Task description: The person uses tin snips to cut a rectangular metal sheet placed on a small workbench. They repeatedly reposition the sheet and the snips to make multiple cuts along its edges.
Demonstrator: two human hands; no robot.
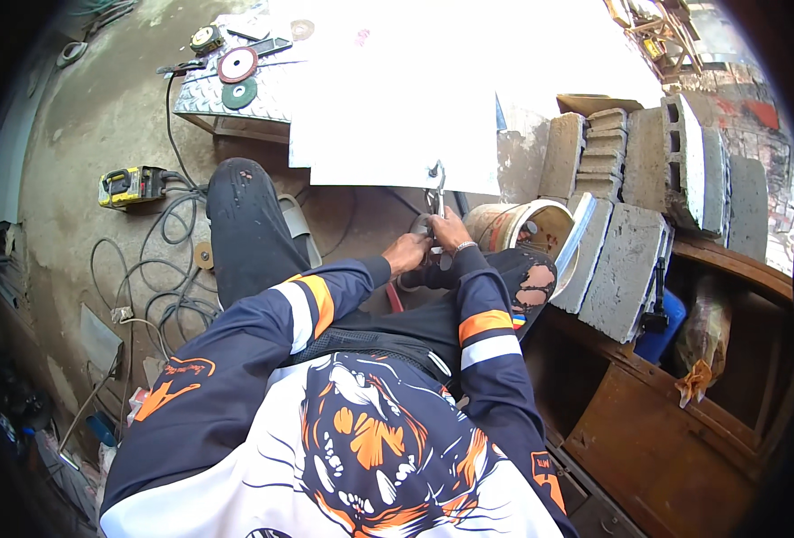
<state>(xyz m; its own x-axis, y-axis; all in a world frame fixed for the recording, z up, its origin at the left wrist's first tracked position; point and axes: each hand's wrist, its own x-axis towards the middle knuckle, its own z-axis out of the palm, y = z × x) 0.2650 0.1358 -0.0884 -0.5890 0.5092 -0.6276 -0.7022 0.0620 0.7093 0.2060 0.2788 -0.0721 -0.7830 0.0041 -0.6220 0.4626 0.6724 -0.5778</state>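
Note:
Both my hands are closed round a plier-like metal clamp point(441, 199) between my knees. Its upper end sits at the near edge of a large white sheet point(388, 152), which is washed out by glare. My left hand point(407, 253) grips low on the clamp, by a dark rounded part. Beside it and slightly higher, my right hand point(452, 232), with a bracelet at the wrist, wraps the handle side. My fingers hide much of the clamp's lower part.
A patterned metal table point(198, 96) at far left bears discs, a tape measure point(206, 39) and tools. A yellow-black machine point(131, 187) and coiled cables point(182, 233) lie on the left floor. At right stand a white bucket point(494, 224), concrete blocks point(625, 242) and a wooden cabinet point(634, 430).

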